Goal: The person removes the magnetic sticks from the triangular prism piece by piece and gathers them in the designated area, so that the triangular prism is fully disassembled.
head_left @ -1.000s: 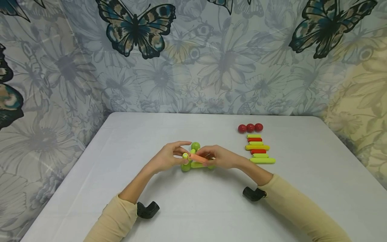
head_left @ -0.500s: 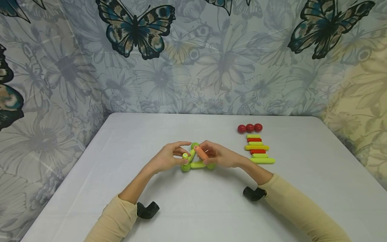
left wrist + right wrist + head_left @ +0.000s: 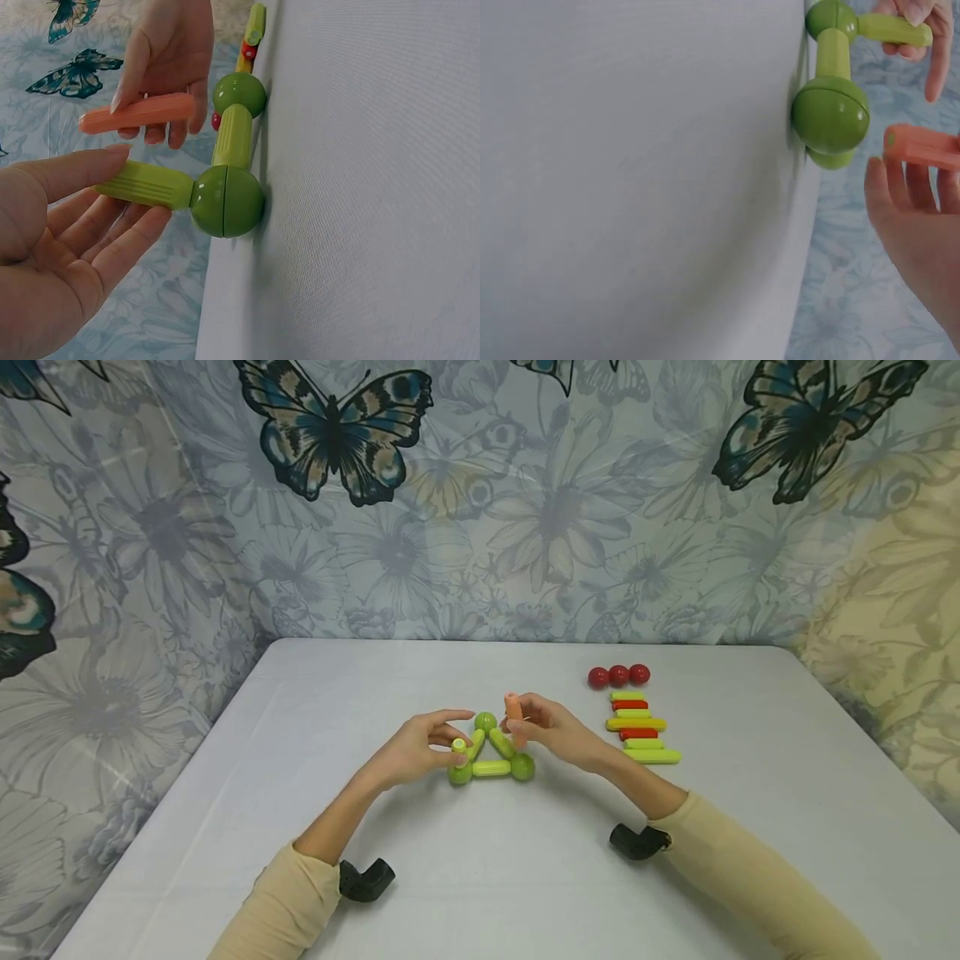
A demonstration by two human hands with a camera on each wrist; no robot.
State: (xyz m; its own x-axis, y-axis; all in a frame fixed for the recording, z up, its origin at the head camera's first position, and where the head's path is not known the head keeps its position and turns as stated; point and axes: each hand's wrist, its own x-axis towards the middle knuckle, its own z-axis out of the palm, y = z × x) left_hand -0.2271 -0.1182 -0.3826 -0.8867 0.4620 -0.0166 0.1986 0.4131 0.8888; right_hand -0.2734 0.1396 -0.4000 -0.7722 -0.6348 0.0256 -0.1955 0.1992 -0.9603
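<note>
A triangle of three green balls and light green ribbed rods lies on the table, its front rod point(image 3: 492, 768) between two balls. At the front left ball point(image 3: 226, 201) a short light green rod point(image 3: 146, 184) stands upright, and my left hand point(image 3: 411, 748) pinches it between thumb and fingers. My right hand point(image 3: 553, 727) holds an orange rod point(image 3: 136, 112) upright, raised above the right side of the triangle. Below it sits the front right ball point(image 3: 831, 115), apart from the orange rod. The back ball point(image 3: 485, 722) is in plain sight between the two hands.
To the right, a column of light green, red and yellow rods point(image 3: 636, 724) lies on the white table point(image 3: 480, 877). Behind it three red balls point(image 3: 618, 676) form a row. A papered wall point(image 3: 480, 568) rises at the table's back edge.
The right hand has turned the orange rod from nearly level to upright and moved it up and right, away from the left hand. The left hand keeps its place on the light green rod.
</note>
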